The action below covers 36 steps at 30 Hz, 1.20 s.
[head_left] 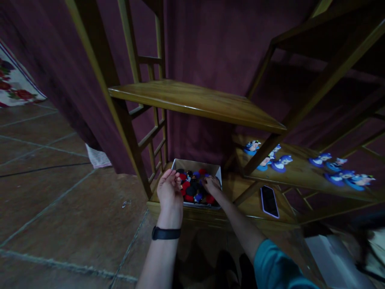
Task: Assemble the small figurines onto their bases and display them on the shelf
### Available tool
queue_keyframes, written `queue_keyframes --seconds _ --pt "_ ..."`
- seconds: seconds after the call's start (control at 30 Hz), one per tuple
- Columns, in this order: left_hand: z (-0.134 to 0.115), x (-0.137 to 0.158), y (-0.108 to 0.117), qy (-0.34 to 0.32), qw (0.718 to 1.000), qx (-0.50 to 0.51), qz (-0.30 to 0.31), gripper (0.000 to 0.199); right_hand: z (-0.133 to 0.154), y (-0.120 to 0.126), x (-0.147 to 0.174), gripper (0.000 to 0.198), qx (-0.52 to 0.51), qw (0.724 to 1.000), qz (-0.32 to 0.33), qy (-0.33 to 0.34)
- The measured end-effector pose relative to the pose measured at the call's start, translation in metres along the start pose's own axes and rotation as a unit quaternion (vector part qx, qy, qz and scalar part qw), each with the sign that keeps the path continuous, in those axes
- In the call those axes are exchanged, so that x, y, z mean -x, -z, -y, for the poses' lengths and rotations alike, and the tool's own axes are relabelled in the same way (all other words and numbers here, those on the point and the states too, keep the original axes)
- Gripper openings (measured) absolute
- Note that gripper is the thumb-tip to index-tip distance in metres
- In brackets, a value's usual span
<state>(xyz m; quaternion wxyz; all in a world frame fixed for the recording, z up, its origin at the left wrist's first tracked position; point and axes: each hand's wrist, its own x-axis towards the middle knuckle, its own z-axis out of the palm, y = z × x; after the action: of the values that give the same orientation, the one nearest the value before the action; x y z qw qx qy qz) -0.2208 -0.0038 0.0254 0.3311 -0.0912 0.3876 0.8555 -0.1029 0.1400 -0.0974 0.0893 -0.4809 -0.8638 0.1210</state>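
A white cardboard box (pixel 219 172) sits on the bottom shelf, filled with small figures (pixel 190 190) on red, black and blue bases. My left hand (pixel 169 186), a dark band on its wrist, is raised at the box's left front corner. Its fingers are curled and pressed together; whatever they may hold is too small to make out. Inside the box's right side, my right hand (pixel 211 184) reaches down among the figures with its fingers closed. Its fingertips are partly hidden, so the thing between them cannot be told.
A wooden shelf board (pixel 192 98) overhangs the box. On the shelf to the right stand several blue- and purple-based figurines (pixel 281 163). A phone (pixel 269 201) lies right of the box. Wooden posts and a purple curtain (pixel 207 44) frame the space.
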Motion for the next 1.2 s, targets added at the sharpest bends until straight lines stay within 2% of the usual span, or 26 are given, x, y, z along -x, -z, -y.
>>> queue_keyframes --seconds 0.17,0.3,0.43,0.67,0.73,0.77,0.8,0.87,0.9,0.93,1.0,1.03,1.1,1.13,1.2 --pt "0.002 0.001 -0.001 0.019 1.000 0.005 0.009 0.020 0.009 0.000 -0.002 0.021 0.011 1.000 0.000 -0.013" --pt "0.002 0.000 0.000 0.022 1.000 0.003 0.021 0.021 0.022 -0.005 -0.005 0.038 0.050 0.998 0.026 -0.030" --pt "0.002 0.001 -0.001 0.026 0.999 0.010 0.029 0.021 0.024 -0.006 -0.006 0.031 0.054 0.996 0.057 -0.046" --pt "0.007 0.004 -0.004 0.039 0.998 0.011 0.044 0.023 0.024 0.012 0.011 0.044 0.018 0.998 0.015 -0.057" --pt "0.010 0.005 -0.004 0.045 0.998 -0.001 0.036 0.022 0.030 0.020 0.017 0.041 -0.059 0.996 -0.011 -0.061" --pt "0.012 0.005 -0.004 0.050 0.998 -0.012 0.032 0.021 0.034 0.024 0.021 0.039 -0.137 0.988 -0.024 -0.065" --pt "0.014 0.005 -0.004 0.054 0.998 -0.027 0.029 0.021 0.039 0.029 0.025 0.038 -0.240 0.968 -0.031 -0.063" --pt "0.019 0.005 -0.002 0.063 0.996 -0.063 0.028 0.021 0.053 0.040 0.032 0.033 -0.444 0.894 -0.038 -0.041" --pt "0.021 0.005 -0.002 0.070 0.994 -0.080 0.028 0.020 0.061 0.045 0.036 0.032 -0.510 0.859 -0.036 -0.029" --pt "0.023 0.005 -0.001 0.085 0.992 -0.091 0.027 0.017 0.069 0.051 0.039 0.032 -0.549 0.834 -0.042 -0.028" --pt "0.027 0.005 -0.001 0.136 0.986 -0.096 0.030 0.009 0.084 0.060 0.047 0.035 -0.581 0.811 -0.063 -0.006" --pt "0.027 0.004 -0.001 0.171 0.980 -0.091 0.040 0.008 0.090 0.063 0.051 0.036 -0.583 0.810 -0.066 0.012" --pt "0.027 0.004 -0.001 0.231 0.968 -0.079 0.060 0.013 0.098 0.067 0.059 0.039 -0.544 0.833 -0.093 0.040" --pt "0.027 0.004 -0.001 0.246 0.964 -0.075 0.069 0.014 0.100 0.068 0.061 0.039 -0.514 0.849 -0.105 0.053" --pt "0.024 0.002 -0.001 0.234 0.967 -0.066 0.076 0.014 0.097 0.067 0.063 0.039 -0.467 0.874 -0.109 0.083"
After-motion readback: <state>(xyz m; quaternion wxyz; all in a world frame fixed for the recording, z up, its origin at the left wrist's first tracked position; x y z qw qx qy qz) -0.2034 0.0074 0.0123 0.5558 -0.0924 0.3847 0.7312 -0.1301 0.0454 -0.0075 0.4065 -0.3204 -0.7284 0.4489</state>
